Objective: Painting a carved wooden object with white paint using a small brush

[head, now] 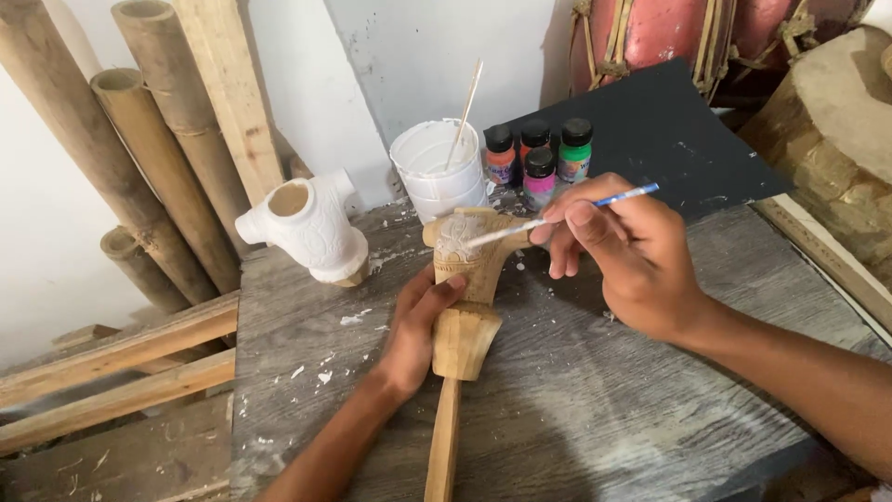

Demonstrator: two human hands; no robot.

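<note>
My left hand (415,330) grips a carved wooden piece (466,321) by its middle and holds it upright over the grey wooden table (595,409). The carved top of the piece is partly coated white. In my right hand (618,251) is a thin paintbrush (557,217) with a blue and white handle; its white tip touches the top of the carving. A long wooden stem runs down from the carving toward the frame's bottom edge.
A white-painted carved piece (311,228) lies at the table's back left. Behind the carving stand a white paint cup (435,172) with a stick in it and several small paint bottles (539,158). Bamboo poles (139,139) lean at left; a dark sheet (650,139) lies back right.
</note>
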